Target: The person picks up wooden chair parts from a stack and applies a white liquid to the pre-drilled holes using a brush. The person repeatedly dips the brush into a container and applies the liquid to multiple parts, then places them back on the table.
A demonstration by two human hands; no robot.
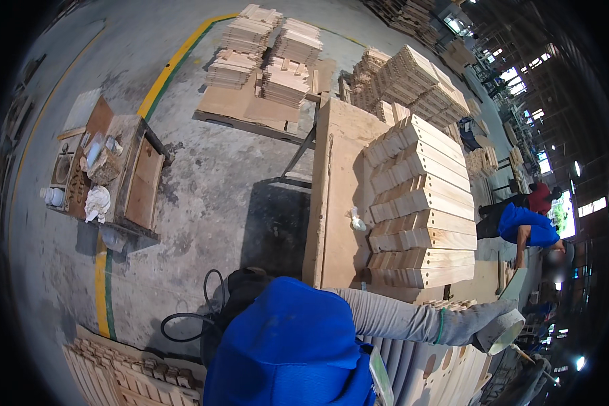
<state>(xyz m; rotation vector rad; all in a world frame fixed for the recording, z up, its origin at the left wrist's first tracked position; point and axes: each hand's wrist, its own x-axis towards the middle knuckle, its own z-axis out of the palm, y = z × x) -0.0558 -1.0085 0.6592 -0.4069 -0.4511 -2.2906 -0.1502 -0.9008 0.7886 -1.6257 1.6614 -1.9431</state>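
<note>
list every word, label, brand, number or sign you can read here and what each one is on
None can be read in this view.
White container: too small to tell if it carries a label.
Other items on the wooden stand: too small and blurred to tell.
Stacked boards: no lettering visible.
Yellow and green floor line: no lettering visible.

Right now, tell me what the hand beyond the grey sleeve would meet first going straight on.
Likely the pale piece, which already seems to be against the hand; depth there, and whether it is held, are unclear.
</note>
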